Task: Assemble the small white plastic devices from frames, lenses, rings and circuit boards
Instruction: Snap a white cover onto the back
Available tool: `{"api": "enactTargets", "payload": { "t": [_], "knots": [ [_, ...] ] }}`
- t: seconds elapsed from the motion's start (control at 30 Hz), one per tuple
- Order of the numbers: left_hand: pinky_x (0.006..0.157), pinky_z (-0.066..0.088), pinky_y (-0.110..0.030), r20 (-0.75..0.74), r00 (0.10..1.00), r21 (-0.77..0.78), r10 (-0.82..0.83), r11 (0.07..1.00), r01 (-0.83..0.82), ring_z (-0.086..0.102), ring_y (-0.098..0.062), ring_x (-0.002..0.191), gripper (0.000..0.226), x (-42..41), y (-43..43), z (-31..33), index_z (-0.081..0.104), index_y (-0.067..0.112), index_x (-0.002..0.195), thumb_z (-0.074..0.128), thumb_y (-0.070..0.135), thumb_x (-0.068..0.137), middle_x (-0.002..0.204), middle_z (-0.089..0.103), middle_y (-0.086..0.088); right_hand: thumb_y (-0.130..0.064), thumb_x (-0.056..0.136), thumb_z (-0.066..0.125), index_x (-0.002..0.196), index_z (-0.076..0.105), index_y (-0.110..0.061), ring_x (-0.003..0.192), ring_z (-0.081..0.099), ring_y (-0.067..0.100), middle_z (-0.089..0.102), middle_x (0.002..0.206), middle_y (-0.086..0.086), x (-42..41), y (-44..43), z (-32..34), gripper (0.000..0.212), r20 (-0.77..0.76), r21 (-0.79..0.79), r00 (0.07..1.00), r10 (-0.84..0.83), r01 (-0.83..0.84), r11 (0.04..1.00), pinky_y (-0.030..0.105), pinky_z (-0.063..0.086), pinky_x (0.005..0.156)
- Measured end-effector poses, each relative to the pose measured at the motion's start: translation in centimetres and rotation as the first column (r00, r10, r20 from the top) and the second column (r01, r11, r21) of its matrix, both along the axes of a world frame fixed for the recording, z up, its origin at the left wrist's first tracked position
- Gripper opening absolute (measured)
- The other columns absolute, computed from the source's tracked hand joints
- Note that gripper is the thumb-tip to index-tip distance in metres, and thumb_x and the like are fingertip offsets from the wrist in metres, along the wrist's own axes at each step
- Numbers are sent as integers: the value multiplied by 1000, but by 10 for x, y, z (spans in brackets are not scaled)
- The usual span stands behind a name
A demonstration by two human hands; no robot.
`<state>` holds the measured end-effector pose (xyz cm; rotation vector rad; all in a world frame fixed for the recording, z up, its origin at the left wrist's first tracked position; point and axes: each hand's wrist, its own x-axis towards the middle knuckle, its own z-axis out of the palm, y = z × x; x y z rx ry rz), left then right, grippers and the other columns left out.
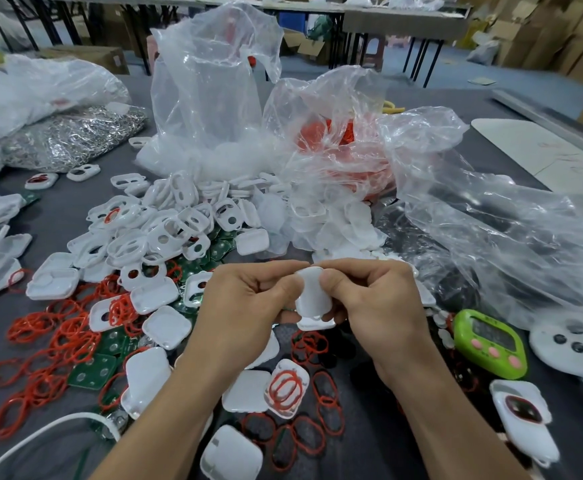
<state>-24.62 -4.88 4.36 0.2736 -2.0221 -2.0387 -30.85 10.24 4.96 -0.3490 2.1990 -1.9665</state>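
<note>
A: Both hands pinch the white device (312, 299), left hand (248, 306) and right hand (375, 303), above the near desk (369, 410).

B: Uneven pressing could pop its halves apart.

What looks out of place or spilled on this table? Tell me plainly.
Nothing looks broken. Red rings lie strewn across the table, tangled over green circuit boards and white frames, instead of in the clear bag of red parts behind.

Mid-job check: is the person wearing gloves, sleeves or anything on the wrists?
No. The left hand and right hand are bare, no gloves or rings. Left forearm and right forearm are uncovered to the picture's edge: no sleeves, watch or bands.
</note>
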Motion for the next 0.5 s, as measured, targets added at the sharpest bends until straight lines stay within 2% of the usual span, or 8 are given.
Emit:
{"api": "enactTargets", "payload": {
  "t": [0.13, 0.27, 0.4, 0.43, 0.5],
  "knots": [
    [72, 65, -38, -3, 1000, 92, -10, 996, 11, 79, -33, 83, 23, 1, 1, 1, 80, 5, 104, 63, -7, 95, 89, 80, -16, -9, 93, 73, 85, 83, -29, 57, 71, 12, 78, 71, -3, 1, -2, -4, 24, -30, 27, 999, -15, 16, 1000, 21, 54, 54],
    [68, 65, -36, -12, 1000, 63, 13, 998, -12, 79, -33, 80, 26, 2, 1, 1, 83, 8, 99, 63, -9, 94, 87, 80, -15, -10, 92, 75, 88, 84, -20, 65, 75, 17, 79, 75, -2, 3, -5, -8, 14, -4, 21, 999, -42, 42, 999, 26, 56, 57],
    [63, 64, -32, -22, 996, -2, 86, 996, -86, 78, -27, 72, 21, 2, 0, 1, 82, 10, 99, 68, -4, 93, 80, 79, -10, -13, 94, 71, 87, 83, -21, 58, 69, 13, 78, 73, 0, 4, -7, -7, 17, -28, 2, 999, -20, 20, 1000, 22, 52, 53],
    [61, 64, -33, -31, 993, -32, 114, 993, -115, 77, -28, 69, 22, 2, 0, 1, 83, 14, 97, 70, -3, 92, 77, 79, -10, -16, 94, 68, 88, 83, -23, 56, 67, 14, 77, 73, 2, 5, -7, -6, 17, -16, -9, 1000, 18, -18, 1000, 21, 51, 51],
    [65, 63, -47, -53, 987, -84, 149, 985, -153, 72, -38, 68, 26, 2, 1, 1, 84, 24, 92, 72, 1, 91, 70, 76, -12, -26, 93, 61, 91, 82, -27, 54, 66, 21, 77, 76, 6, 5, -6, -3, 20, 22, -15, 992, 121, -120, 993, 24, 49, 51]
  ]
}}
